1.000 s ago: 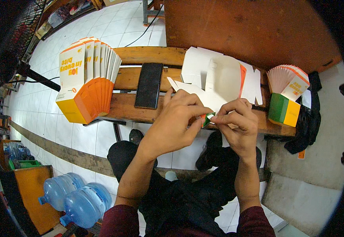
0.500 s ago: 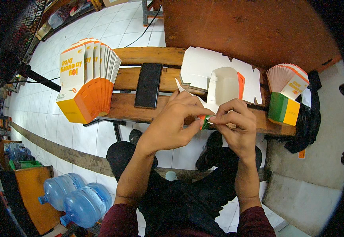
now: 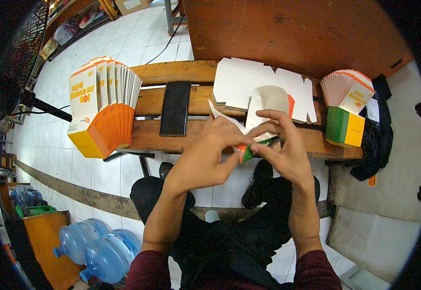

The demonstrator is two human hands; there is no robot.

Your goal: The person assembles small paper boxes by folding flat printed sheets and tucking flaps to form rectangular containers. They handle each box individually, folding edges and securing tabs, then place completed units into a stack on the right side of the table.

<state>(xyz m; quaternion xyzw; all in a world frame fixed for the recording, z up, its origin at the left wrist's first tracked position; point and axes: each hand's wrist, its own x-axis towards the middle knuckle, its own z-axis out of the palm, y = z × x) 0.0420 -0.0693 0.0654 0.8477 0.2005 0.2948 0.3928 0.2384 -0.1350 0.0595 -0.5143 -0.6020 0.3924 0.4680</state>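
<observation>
Over the bench's near edge, a partly folded food carton point(image 3: 268, 100) shows its white inside, with green and orange on its near end. My left hand point(image 3: 203, 157) is closed on the carton's near left corner, thumb against fingers. From the other side, my right hand point(image 3: 285, 152) grips the green part with thumb and curled fingers; its upper fingers arch over the carton. My fingers hide part of the fold. Just beyond lie flat white carton blanks point(image 3: 244, 82), stacked on the bench.
The slatted wooden bench point(image 3: 152, 108) bears a black phone point(image 3: 175, 108), a fan of nested orange-and-white cartons point(image 3: 104, 106) at left and a smaller nested stack point(image 3: 348, 106) at right. A brown wooden panel point(image 3: 292, 38) rises behind. Blue water jugs point(image 3: 111, 256) lie lower left.
My right hand's fingers have opened out and lifted over the carton, and more of the green part shows. My left hand keeps its pinch. The whole view has shifted slightly.
</observation>
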